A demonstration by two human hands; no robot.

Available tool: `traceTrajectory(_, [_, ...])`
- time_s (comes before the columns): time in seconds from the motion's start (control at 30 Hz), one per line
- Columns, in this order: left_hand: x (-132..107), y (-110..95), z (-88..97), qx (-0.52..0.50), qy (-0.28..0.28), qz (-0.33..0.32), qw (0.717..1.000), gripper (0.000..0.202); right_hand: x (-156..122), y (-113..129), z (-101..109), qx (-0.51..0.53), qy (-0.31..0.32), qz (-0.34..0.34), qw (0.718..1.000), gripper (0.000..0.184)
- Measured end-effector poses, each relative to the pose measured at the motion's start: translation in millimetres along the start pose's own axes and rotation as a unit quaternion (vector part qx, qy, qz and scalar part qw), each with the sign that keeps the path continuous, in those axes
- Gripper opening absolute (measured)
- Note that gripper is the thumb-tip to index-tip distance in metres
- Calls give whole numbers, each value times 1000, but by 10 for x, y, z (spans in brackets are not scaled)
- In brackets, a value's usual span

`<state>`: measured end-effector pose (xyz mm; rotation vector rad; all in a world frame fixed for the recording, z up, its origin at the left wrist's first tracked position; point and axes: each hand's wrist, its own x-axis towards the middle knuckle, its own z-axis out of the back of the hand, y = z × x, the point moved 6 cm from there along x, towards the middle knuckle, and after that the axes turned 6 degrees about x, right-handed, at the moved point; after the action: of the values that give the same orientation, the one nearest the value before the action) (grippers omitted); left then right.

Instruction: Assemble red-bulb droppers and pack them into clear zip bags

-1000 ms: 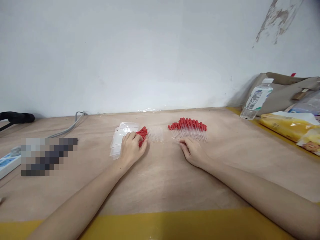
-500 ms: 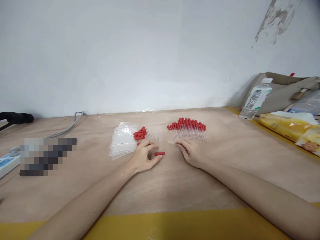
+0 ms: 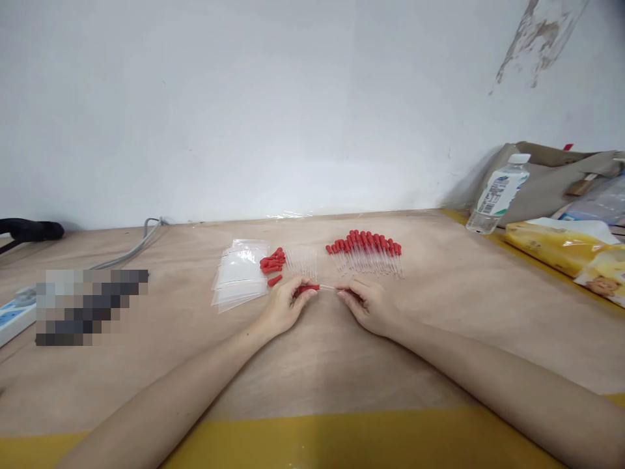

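Observation:
Between the thumb and fingers of my left hand [image 3: 287, 303] is a red rubber dropper bulb [image 3: 309, 288], its open end facing right. My right hand [image 3: 367, 305] pinches a thin clear dropper tube [image 3: 327, 287], whose left end meets the bulb's mouth; whether it is inside I cannot tell. Just beyond my left hand lie a single red bulb [image 3: 275, 281] and a small heap of red bulbs [image 3: 272, 261]. Beside the heap are several loose clear tubes [image 3: 301, 262]. Past my right hand, red-topped droppers [image 3: 366, 247] lie in a fanned row.
Clear plastic bags [image 3: 241, 273] lie overlapped left of the bulbs. At the far right stand a water bottle [image 3: 498, 195], a grey bag [image 3: 541, 172] and a yellow packet [image 3: 551, 244]. A power strip [image 3: 17, 316] and a grey cable [image 3: 131, 251] are on the left.
My left hand has closed on the red bulb and lifted it from the table. My right hand has moved slightly left and nearer, bringing the tube to the bulb.

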<state>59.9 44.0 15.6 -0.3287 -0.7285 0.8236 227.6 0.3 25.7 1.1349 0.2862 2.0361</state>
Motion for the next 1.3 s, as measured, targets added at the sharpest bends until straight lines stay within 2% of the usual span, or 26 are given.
traceTrajectory(0.23, [-16, 11, -57, -69, 21, 14, 997, 23, 6, -20, -45, 36, 16, -7, 999, 23])
traceTrajectory(0.5, [-36, 29, -62, -95, 24, 19, 995, 25, 35, -104, -125, 106, 70, -40, 991, 24])
traceTrajectory(0.63, [-48, -11, -66, -95, 49, 5, 994, 24, 92, -102, -94, 88, 128, -31, 987, 25])
traceTrajectory(0.73, [-54, -28, -99, -106, 77, 7, 991, 24, 108, -71, -69, 36, 148, 4, 988, 24])
traceTrajectory(0.83, [-51, 7, -125, -108, 81, 30, 990, 26, 76, -43, -77, -56, 113, 53, 991, 27])
traceTrajectory(0.93, [-34, 39, -111, -85, 62, 34, 994, 27, 19, -41, -108, -120, 67, 76, 988, 28])
traceTrajectory(1.1, [-3, -80, 39, 8, 1, -57, 998, 21, 11, -23, -82, -97, 36, 105, 989, 22])
traceTrajectory(1.2, [-13, -192, 86, 59, -5, -114, 992, 19, 23, -19, -71, -98, 37, 123, 987, 21])
traceTrajectory(1.3, [-30, -225, 74, 67, 2, -116, 991, 19, 8, -7, -80, -106, 30, 143, 984, 23])
